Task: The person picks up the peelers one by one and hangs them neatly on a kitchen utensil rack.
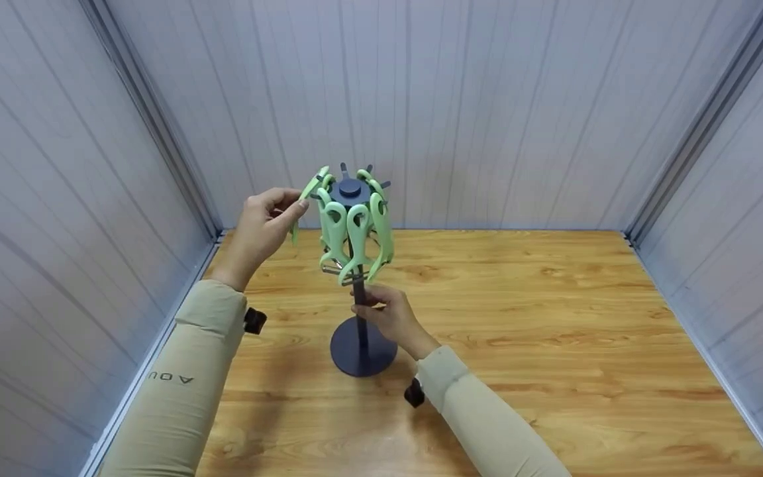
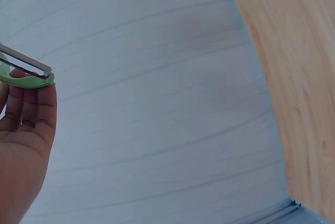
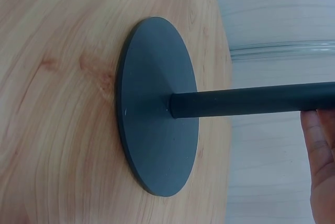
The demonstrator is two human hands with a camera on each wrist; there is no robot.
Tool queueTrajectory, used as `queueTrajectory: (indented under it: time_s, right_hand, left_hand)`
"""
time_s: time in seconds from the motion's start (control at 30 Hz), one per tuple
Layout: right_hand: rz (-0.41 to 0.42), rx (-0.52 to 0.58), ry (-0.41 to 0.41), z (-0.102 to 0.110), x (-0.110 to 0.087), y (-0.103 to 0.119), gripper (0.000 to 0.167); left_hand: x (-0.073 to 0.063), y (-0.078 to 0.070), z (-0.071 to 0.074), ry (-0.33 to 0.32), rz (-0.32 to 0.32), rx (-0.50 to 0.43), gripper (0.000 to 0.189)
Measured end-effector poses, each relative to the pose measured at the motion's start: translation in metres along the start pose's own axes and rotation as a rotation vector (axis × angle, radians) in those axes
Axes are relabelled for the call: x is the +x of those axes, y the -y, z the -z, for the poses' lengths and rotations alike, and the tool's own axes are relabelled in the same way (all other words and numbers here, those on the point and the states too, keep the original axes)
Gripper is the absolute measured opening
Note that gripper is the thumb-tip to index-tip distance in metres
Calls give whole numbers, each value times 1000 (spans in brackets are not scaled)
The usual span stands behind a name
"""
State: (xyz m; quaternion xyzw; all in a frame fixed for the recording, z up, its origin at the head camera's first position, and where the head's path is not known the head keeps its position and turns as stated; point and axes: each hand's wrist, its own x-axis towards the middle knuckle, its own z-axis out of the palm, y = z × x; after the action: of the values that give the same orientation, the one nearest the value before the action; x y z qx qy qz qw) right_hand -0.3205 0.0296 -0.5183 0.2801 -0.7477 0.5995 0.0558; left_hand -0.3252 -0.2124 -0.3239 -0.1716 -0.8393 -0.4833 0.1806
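A dark stand with a round base (image 1: 378,354) and an upright pole (image 1: 362,328) carries a ring of hooks at its top. Several light green Y-shaped peelers (image 1: 358,228) hang from these hooks. On the rack's left side, my left hand (image 1: 265,218) pinches one green peeler (image 1: 306,190) between thumb and fingers, its upper loop right at a hook. That peeler's metal blade (image 2: 31,63) shows above the fingertips in the left wrist view. Lower down, my right hand (image 1: 391,315) holds the pole below the hanging peelers; in the right wrist view its fingers (image 3: 314,135) touch the pole.
The stand rests on a wood-grain table (image 1: 520,318). Pale panelled walls (image 1: 487,112) rise behind and on both sides. Bare hooks (image 1: 344,170) stick out at the back of the rack's top. A small black device (image 1: 255,321) sits at the left wrist.
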Motion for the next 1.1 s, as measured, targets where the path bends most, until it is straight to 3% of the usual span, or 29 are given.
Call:
queueTrajectory:
  time_s: [0.23, 0.93, 1.1]
  right_hand:
    - [-25, 19, -1, 1, -1, 1, 21]
    - [-29, 30, -8, -2, -4, 4, 24]
    - [-28, 24, -14, -4, -4, 4, 22]
  left_hand:
    - [8, -14, -4, -36, -37, -94, 25]
    - [17, -24, -13, 53, -73, -296, 29]
    - [17, -24, -15, 66, -73, -307, 29]
